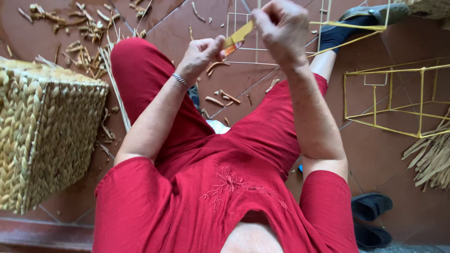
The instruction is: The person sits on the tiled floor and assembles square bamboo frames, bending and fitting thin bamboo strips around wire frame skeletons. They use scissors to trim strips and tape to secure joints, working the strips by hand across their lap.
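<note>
Yellow flat fibre strip (239,35) spans the two raised hands above the tiled floor (375,154), its long axis rising left to right. Left hand (200,55) pinches its lower orange end, the right hand (281,30) grips the upper end; both touch it. Woven straw basket (47,136) stands far left, yellow wire frame (398,98) far right.

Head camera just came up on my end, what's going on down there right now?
A person in red clothes sits over a brown tiled floor, both hands raised in front. The left hand and right hand together pinch a flat yellowish strip, each gripping one end. A finished woven basket stands at the left. Yellow wire frames sit at the right, beside a bundle of dried fibre. Cut scraps litter the floor.
</note>
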